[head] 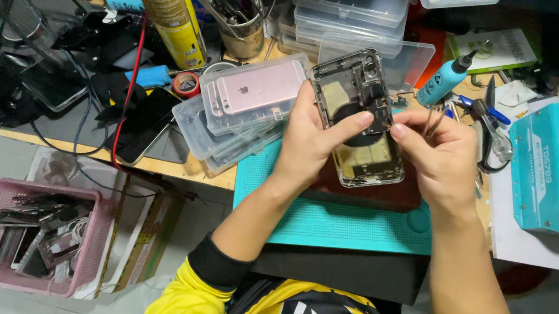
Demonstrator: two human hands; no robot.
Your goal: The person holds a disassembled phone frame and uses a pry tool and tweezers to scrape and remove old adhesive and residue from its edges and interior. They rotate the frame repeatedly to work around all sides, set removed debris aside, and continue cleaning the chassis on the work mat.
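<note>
My left hand (312, 142) holds an opened phone housing (358, 113) above a teal work mat (328, 222), thumb pressed on its inner parts. The housing is a dark frame with exposed gold and black internals, tilted toward me. My right hand (440, 158) touches the housing's right edge with its fingertips and grips thin metal tweezers (433, 120) that point up from between the fingers. Both wrists end in yellow and black sleeves.
A stack of clear plastic cases with a pink phone (260, 87) on top lies left of the hands. A yellow spray can (168, 3), a tool cup (242, 31), a blue bottle (443, 78), teal boxes (554, 174) and a pink floor basket (35, 236) surround the mat.
</note>
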